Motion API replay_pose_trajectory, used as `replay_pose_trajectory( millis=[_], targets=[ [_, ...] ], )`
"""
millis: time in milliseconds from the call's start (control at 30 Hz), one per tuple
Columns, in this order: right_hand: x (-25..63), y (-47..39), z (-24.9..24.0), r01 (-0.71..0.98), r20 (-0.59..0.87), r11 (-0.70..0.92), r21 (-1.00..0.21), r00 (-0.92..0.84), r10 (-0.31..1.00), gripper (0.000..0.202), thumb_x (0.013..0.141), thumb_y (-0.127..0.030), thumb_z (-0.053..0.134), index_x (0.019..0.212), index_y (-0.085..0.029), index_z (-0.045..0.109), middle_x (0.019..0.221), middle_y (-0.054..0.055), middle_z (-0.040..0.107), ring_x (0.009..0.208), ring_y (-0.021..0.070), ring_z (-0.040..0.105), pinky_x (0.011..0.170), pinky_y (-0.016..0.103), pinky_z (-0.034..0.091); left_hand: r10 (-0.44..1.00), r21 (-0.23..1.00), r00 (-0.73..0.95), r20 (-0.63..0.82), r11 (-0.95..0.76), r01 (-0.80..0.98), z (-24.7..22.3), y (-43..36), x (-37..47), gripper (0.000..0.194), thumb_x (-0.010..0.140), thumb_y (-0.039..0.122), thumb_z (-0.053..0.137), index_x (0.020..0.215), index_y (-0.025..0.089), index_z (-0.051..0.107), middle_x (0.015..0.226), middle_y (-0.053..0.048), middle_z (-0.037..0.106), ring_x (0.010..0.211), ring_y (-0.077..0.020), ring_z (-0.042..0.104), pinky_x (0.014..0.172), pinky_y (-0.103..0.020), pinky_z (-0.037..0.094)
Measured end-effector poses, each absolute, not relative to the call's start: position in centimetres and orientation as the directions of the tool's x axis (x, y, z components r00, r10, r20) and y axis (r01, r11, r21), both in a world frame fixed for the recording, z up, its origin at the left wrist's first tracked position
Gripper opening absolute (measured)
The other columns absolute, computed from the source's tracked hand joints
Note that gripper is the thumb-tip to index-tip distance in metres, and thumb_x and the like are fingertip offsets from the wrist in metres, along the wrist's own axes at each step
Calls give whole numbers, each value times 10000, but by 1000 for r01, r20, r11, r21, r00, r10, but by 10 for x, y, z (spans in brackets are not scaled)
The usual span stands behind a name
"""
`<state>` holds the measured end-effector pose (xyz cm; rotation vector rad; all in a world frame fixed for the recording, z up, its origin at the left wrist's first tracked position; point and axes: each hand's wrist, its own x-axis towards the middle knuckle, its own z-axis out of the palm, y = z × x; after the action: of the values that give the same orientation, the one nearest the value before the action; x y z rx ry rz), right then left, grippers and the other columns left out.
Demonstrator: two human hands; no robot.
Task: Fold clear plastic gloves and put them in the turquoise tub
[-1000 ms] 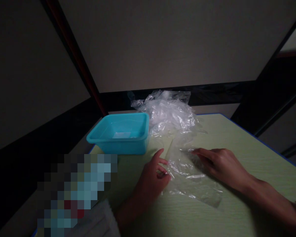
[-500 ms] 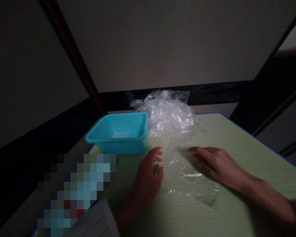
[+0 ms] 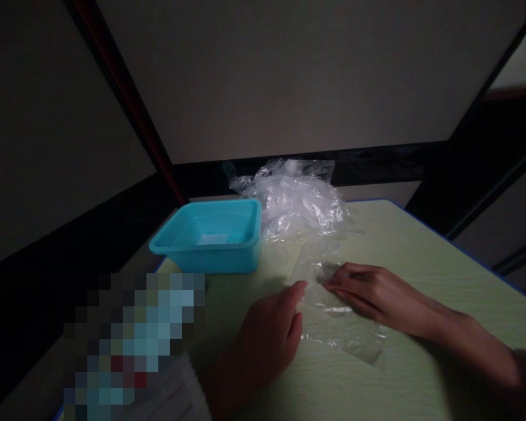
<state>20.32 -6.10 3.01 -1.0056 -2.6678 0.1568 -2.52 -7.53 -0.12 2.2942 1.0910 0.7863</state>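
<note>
A clear plastic bag (image 3: 346, 336) lies flat and slightly wrinkled on the table between my hands. My left hand (image 3: 274, 330) is at its left edge, index fingertip at the film and thumb a little apart from it; the other fingers are mostly hidden. From the right, my right hand (image 3: 368, 289) reaches over the bag, its fingertips pinched together on the film. Beyond them sits a crumpled heap of clear plastic bags (image 3: 296, 202).
A turquoise plastic basin (image 3: 213, 262) stands at the back left, beside the heap. The pale green table (image 3: 421, 263) has a blue edge and backs onto a wall panel (image 3: 289, 82). A pixelated patch (image 3: 144, 333) hides something at the left.
My left hand has moved right and toward me to the bag's edge, its fingers drawing in. The right hand's fingers have lowered onto the film and closed together.
</note>
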Motion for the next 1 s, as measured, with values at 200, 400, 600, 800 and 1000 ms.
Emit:
replay_pose_trajectory(
  millis=[200, 400, 600, 800, 1000],
  targets=[
    [202, -61, 30, 633, 230, 750, -194, -713, 662, 318, 952, -223, 332, 1012, -137, 632, 855, 91, 651, 796, 183, 613, 704, 326, 516, 849, 599, 480, 221, -506, 620, 2, -73, -24, 470, 795, 100, 415, 1259, 144, 472, 1158, -137, 616, 1000, -292, 607, 875, -438, 469],
    [201, -62, 30, 634, 242, 750, -188, -710, 661, 316, 949, -219, 334, 996, -148, 638, 854, 87, 656, 788, 178, 619, 704, 319, 517, 846, 648, 461, 268, -512, 564, 1, -74, -23, 543, 784, 85, 422, 1321, 152, 378, 1328, -128, 493, 1169, -261, 508, 985, -402, 398],
    [196, -67, 32, 597, 237, 773, -216, -736, 634, 338, 955, -224, 309, 1015, -125, 627, 856, 99, 646, 783, 189, 604, 700, 335, 517, 864, 654, 418, 281, -491, 575, -3, -72, -25, 612, 780, 94, 440, 1371, 125, 283, 1407, -158, 385, 1271, -261, 396, 1041, -431, 325],
    [191, -75, 34, 524, 237, 816, -243, -784, 574, 332, 944, -188, 310, 936, -125, 636, 851, 107, 642, 808, 190, 583, 716, 324, 505, 881, 630, 383, 278, -468, 620, -4, -71, -25, 669, 787, 129, 453, 1399, 71, 189, 1423, -198, 335, 1300, -275, 340, 1057, -445, 288],
    [181, -83, 35, 442, 241, 863, -245, -834, 496, 315, 909, -149, 331, 1006, -98, 627, 873, 124, 653, 846, 217, 583, 744, 360, 490, 897, 635, 353, 267, -439, 635, -3, -67, -25, 697, 789, 137, 455, 1403, 74, 131, 1437, -216, 293, 1320, -277, 308, 1058, -444, 285]
  ],
)
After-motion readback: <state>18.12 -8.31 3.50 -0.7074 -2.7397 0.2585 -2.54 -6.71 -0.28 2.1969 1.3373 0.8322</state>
